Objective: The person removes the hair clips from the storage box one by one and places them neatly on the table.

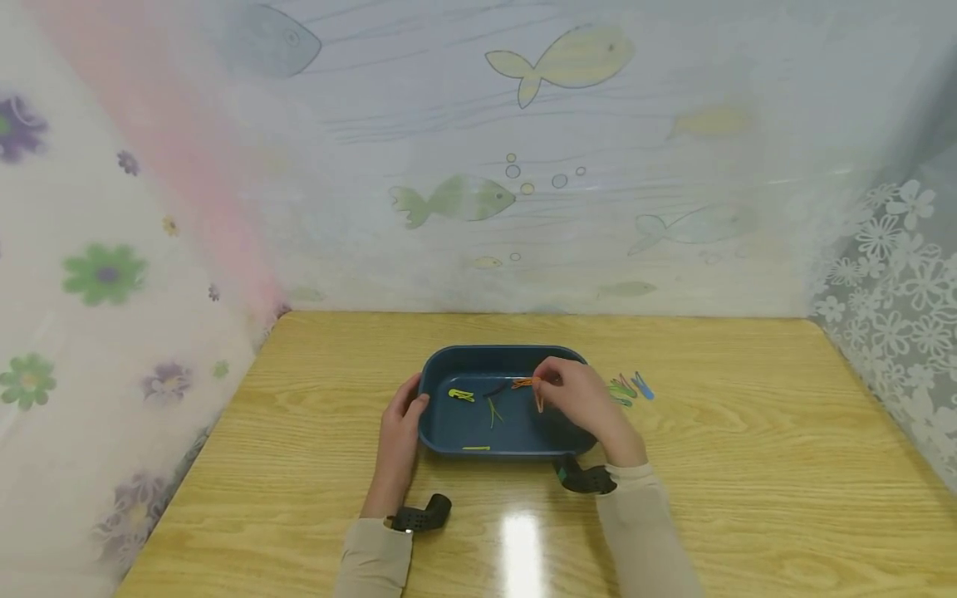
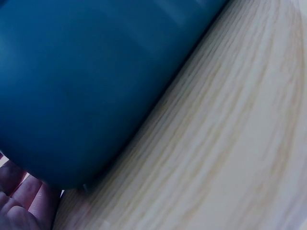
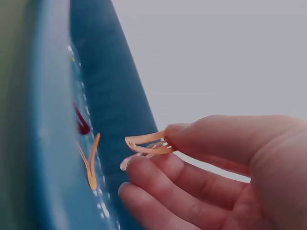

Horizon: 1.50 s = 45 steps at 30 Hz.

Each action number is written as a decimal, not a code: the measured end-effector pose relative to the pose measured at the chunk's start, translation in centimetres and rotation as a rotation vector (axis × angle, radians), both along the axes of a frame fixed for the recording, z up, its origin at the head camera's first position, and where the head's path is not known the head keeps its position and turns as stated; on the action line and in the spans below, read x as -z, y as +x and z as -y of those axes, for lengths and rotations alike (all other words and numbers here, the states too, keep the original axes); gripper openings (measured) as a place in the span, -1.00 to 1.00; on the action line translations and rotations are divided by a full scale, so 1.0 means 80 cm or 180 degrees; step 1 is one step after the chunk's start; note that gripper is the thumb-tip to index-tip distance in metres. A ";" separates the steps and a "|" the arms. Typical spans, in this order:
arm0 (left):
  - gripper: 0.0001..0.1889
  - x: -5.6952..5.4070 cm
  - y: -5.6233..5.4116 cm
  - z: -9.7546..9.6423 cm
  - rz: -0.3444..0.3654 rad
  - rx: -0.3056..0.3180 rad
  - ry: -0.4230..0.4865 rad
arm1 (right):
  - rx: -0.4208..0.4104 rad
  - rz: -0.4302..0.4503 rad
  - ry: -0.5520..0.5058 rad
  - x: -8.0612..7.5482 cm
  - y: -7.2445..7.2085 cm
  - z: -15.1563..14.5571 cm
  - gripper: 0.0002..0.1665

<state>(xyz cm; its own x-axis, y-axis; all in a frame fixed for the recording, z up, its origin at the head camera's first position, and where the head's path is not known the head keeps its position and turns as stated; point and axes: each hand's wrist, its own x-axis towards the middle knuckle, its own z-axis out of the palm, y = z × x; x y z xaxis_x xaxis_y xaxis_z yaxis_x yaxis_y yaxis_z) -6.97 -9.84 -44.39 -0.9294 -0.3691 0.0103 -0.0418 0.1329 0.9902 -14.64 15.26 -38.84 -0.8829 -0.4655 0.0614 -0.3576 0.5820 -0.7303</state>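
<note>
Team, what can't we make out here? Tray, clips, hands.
- Tray, inside right end: head view, covered by the right hand.
- Tray contents: left wrist view, hidden by its outer wall.
- Left hand: left wrist view, cut off by the picture's edges.
- Held clip: right wrist view, one end covered by thumb and fingers.
- Clips beside the tray: head view, too small and bunched to count surely.

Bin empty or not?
Not empty: in the head view, yellow clips, a green clip and a dark one lie inside the bin.
</note>
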 end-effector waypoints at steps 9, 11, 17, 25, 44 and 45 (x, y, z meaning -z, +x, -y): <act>-0.64 -0.003 0.000 0.000 0.0010 -0.0009 0.0050 | 0.0204 0.0179 -0.0188 0.002 -0.008 -0.019 -0.78; -0.64 -0.003 0.000 -0.001 0.0016 -0.0006 0.0043 | 0.0246 0.0190 -0.0212 0.002 -0.008 -0.021 -0.77; -0.63 -0.001 0.002 -0.002 0.0003 0.0000 0.0028 | 0.0292 0.0155 -0.0359 0.006 -0.005 -0.025 -0.74; -0.64 0.000 0.003 -0.002 0.0036 0.0006 0.0041 | 0.0393 0.0215 -0.0687 0.016 0.001 -0.030 -0.70; -0.62 -0.002 0.000 -0.003 -0.0018 0.0004 0.0120 | 0.0391 0.0081 -0.0849 0.001 0.012 -0.049 -0.73; -0.62 -0.002 0.000 -0.002 -0.0035 0.0014 0.0118 | 0.0404 0.0073 -0.0863 0.001 0.012 -0.052 -0.71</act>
<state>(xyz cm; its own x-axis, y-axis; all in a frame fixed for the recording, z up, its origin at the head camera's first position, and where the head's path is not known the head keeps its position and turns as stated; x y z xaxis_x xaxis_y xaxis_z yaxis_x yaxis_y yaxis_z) -6.94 -9.65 -44.24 -0.9309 -0.3653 0.0070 -0.0303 0.0962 0.9949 -13.67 19.41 -38.94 -0.9356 -0.3207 0.1477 -0.2760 0.4036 -0.8723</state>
